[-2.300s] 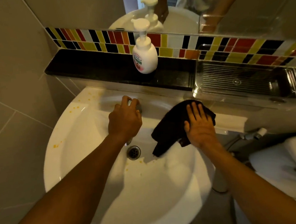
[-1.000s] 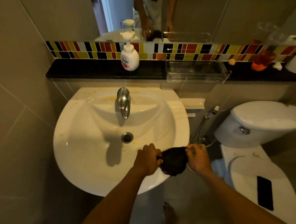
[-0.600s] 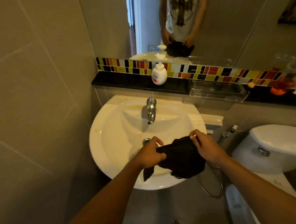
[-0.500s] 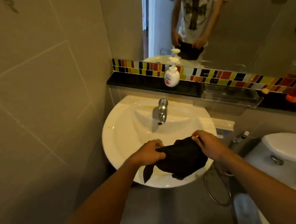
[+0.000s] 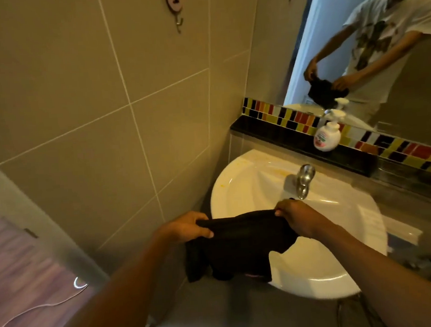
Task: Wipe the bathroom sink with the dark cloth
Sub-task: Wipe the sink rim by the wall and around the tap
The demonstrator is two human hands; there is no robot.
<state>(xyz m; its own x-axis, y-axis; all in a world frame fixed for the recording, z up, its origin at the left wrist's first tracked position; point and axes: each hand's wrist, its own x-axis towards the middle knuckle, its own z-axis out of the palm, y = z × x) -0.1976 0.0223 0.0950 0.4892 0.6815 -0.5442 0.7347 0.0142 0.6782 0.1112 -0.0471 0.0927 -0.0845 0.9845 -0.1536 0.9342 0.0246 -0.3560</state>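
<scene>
step: both hands, fingers pinching dark cloth taut before white sink | next: likely lower cloth onto basin, wipe

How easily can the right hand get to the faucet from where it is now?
Probably yes. The right hand is just in front of the faucet with only open basin between, but it grips the dark cloth together with the left hand, so it must let go first.
</scene>
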